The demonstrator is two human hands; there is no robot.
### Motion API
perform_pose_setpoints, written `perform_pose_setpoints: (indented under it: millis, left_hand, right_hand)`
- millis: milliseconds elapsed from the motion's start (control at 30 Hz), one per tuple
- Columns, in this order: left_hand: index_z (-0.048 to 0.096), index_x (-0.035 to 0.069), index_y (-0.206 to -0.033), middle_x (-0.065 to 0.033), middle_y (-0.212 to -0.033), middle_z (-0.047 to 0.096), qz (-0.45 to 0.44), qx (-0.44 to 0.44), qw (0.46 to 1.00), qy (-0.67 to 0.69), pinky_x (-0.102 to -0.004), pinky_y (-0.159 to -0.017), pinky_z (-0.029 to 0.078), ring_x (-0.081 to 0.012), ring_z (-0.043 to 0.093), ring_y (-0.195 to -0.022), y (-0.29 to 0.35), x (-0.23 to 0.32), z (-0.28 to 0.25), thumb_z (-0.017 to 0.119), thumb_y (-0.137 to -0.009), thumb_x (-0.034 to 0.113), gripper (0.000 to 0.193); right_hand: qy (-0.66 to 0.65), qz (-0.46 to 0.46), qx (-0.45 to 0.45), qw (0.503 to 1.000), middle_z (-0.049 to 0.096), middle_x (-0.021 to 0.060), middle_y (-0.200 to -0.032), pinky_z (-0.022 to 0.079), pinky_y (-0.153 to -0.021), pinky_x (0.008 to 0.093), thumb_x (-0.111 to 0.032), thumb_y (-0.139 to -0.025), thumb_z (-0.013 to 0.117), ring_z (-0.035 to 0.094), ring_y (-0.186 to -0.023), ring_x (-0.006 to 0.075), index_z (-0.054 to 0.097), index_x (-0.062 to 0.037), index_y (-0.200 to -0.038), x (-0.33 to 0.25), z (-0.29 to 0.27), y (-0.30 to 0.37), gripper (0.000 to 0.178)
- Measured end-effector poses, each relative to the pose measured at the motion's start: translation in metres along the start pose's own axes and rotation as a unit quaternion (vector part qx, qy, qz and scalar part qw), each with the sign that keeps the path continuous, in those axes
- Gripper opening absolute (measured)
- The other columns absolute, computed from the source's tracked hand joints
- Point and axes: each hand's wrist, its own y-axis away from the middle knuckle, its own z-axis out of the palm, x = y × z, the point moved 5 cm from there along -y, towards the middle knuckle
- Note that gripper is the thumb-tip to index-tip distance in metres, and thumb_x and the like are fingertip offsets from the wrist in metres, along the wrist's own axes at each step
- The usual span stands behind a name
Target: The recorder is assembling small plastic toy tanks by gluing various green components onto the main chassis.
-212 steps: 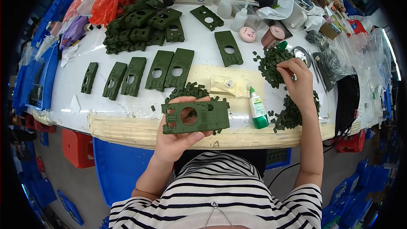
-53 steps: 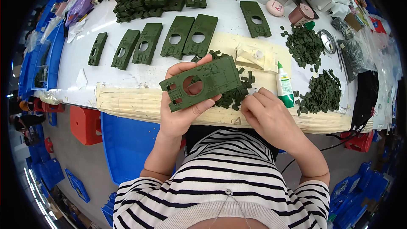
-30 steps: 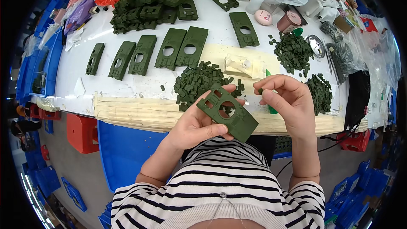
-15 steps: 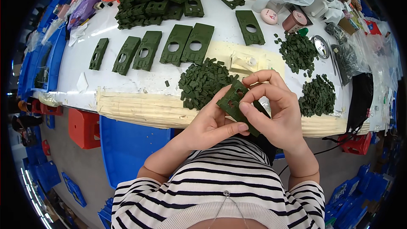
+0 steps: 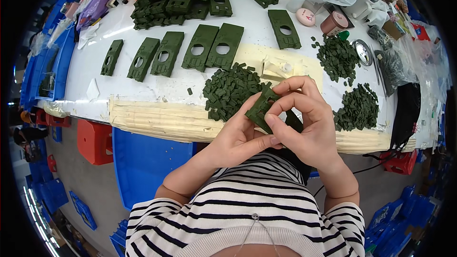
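Left hand [image 5: 240, 138] clasps a moulded green shell [image 5: 260, 107], windowed end pointing away, long axis part-hidden; right hand [image 5: 309, 126] curls against it, its grip's contents unclear.

Bright, even light over white tabletop [image 5: 81, 78]; pale glare streak near far left corner. Shadows soft, faint. Centre crisp, rim smeared. Held green part [image 5: 258, 110] dark, fine detail hard to read. Front edge bowed by fisheye; picture corners black. Light strips [image 5: 40, 223] beyond left front corner blown out.
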Motion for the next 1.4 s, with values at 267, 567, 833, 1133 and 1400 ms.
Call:
perform_pose_setpoints:
  millis: [267,567,833,1133,1400]
  left_hand:
    - [0.014,0.003,-0.148,-0.0114,-0.125,0.043,0.006,0.004,1.0,-0.01,-0.0349,-0.095,0.052,-0.0186,0.052,-0.114,0.001,-0.001,-0.001,0.053,-0.093,-0.003,0.067]
    - [0.011,0.003,-0.148,-0.0135,-0.13,0.041,0.015,0.001,0.999,-0.04,-0.036,-0.097,0.051,-0.0203,0.05,-0.118,0.003,-0.002,0.0,0.052,-0.094,-0.004,0.069]
    - [0.01,0.002,-0.148,-0.0137,-0.129,0.043,0.013,0.004,0.999,-0.032,-0.0352,-0.095,0.051,-0.0195,0.052,-0.116,0.003,-0.006,-0.002,0.052,-0.093,-0.004,0.069]
    - [0.022,0.001,-0.146,-0.0151,-0.133,0.044,-0.128,-0.054,0.986,0.093,-0.0339,-0.08,0.059,-0.0221,0.057,-0.11,0.01,-0.008,-0.009,0.059,-0.091,0.001,0.066]
    - [0.032,-0.001,-0.14,-0.0127,-0.119,0.055,-0.119,-0.097,0.985,0.079,-0.0313,-0.073,0.061,-0.0196,0.061,-0.104,0.009,-0.007,-0.005,0.059,-0.091,0.002,0.056]
  right_hand:
    - [0.001,-0.021,0.013,1.0,0.05,0.0094,-0.108,0.039,-0.095,0.0313,-0.002,-0.074,0.069,0.05,-0.103,0.017,0.064,-0.0003,-0.079,0.0,0.002,0.0,0.007]
    - [0.021,-0.033,0.016,0.999,0.051,0.0096,-0.106,0.04,-0.092,0.0309,-0.003,-0.073,0.069,0.051,-0.1,0.0171,0.062,-0.0007,-0.078,-0.001,0.001,0.0,0.009]
    - [0.033,-0.042,0.015,0.998,0.052,0.0094,-0.104,0.041,-0.089,0.0304,-0.005,-0.072,0.071,0.051,-0.098,0.0163,0.06,-0.002,-0.076,0.0,0.001,0.0,0.011]
    - [-0.024,-0.058,0.021,0.998,0.057,0.0117,-0.095,0.046,-0.081,0.034,-0.007,-0.078,0.07,0.056,-0.093,0.0232,0.061,-0.0021,-0.085,0.001,-0.012,0.003,0.012]
    - [-0.009,-0.048,-0.003,0.999,0.058,0.0085,-0.091,0.045,-0.08,0.0326,-0.006,-0.077,0.07,0.056,-0.088,0.0215,0.06,-0.0012,-0.092,0.001,-0.005,0.002,0.019]
